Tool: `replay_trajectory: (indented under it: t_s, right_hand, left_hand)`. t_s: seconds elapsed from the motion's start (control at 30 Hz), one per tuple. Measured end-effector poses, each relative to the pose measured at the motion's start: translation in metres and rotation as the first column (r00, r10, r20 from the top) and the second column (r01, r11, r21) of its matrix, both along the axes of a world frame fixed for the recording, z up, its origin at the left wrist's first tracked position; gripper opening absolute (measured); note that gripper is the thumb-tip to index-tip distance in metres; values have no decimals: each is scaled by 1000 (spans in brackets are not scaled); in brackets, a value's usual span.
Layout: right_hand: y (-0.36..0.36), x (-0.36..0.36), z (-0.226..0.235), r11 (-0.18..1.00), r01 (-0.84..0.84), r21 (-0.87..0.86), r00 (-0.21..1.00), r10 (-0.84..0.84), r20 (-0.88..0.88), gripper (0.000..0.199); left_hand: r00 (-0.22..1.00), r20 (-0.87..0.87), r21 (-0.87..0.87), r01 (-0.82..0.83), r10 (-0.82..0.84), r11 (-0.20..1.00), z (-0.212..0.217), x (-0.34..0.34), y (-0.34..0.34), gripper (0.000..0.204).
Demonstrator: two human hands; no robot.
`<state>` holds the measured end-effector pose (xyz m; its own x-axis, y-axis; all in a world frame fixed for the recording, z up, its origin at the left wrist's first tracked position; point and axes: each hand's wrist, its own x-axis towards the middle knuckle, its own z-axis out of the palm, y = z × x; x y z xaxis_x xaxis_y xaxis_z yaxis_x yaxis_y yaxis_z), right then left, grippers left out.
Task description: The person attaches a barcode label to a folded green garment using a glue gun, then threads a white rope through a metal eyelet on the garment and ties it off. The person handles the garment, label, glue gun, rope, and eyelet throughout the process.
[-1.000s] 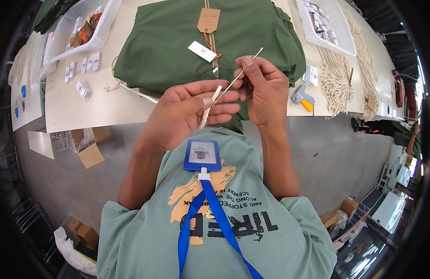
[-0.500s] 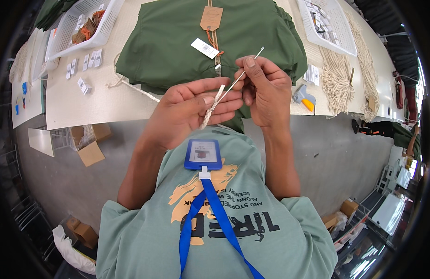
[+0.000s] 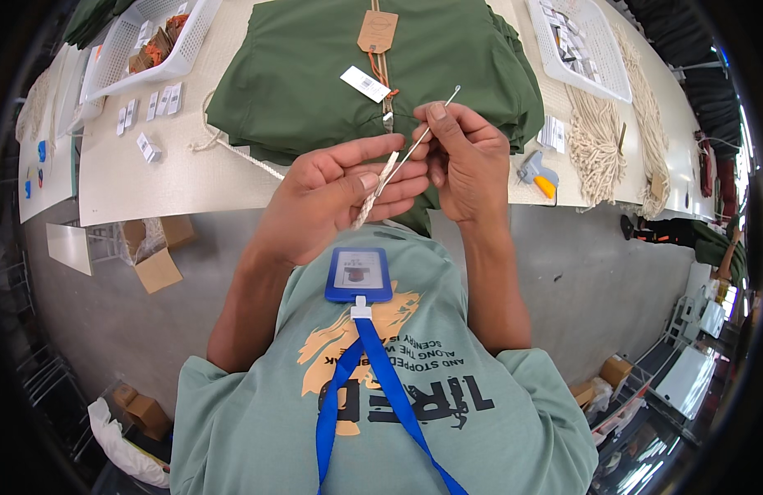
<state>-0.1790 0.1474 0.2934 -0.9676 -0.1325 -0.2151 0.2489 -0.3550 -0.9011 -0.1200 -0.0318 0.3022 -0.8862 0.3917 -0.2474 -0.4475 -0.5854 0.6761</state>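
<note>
Pinched between the thumb and fingers of my left hand [image 3: 311, 194] is a braided cream cord [image 3: 364, 211], its short end pointing up. My right hand [image 3: 472, 165] grips a thin metal rod with a small looped end [image 3: 452, 95], like a long needle or threading hook. The rod slants down to the left, and its lower end meets the cord at my left fingers; whether it goes into the braid I cannot tell. Just beyond both hands lies a folded dark green garment [image 3: 290, 87], bearing a brown card tag [image 3: 378, 31] and a white label [image 3: 365, 83].
White baskets [image 3: 201, 37] [image 3: 606, 82] of tags stand at the far left and right. Cream cord bundles [image 3: 594, 157] hang over the table's right edge, near a grey-and-yellow tool [image 3: 540, 175]. Small label stacks [image 3: 148, 148] sit on the left. An open cardboard box [image 3: 157, 268] is below.
My right hand has shifted slightly left with the metal rod, bringing the looped end left and a little lower. My left hand keeps its pinch on the cord, almost unmoved.
</note>
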Motion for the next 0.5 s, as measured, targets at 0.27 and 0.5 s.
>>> replay_trajectory:
  t_s: [0.27, 0.5]
  right_hand:
    - [-1, 0, 1, 1000, 6, 6, 1000, -6, -19, 20]
    - [12, -11, 6, 995, 67, 74, 997, -65, -34, 21]
  left_hand:
    - [1000, 20, -80, 0, 1, 997, 2, 1, 0, 46]
    - [997, 62, -137, 52, -44, 989, 6, 4, -1, 46]
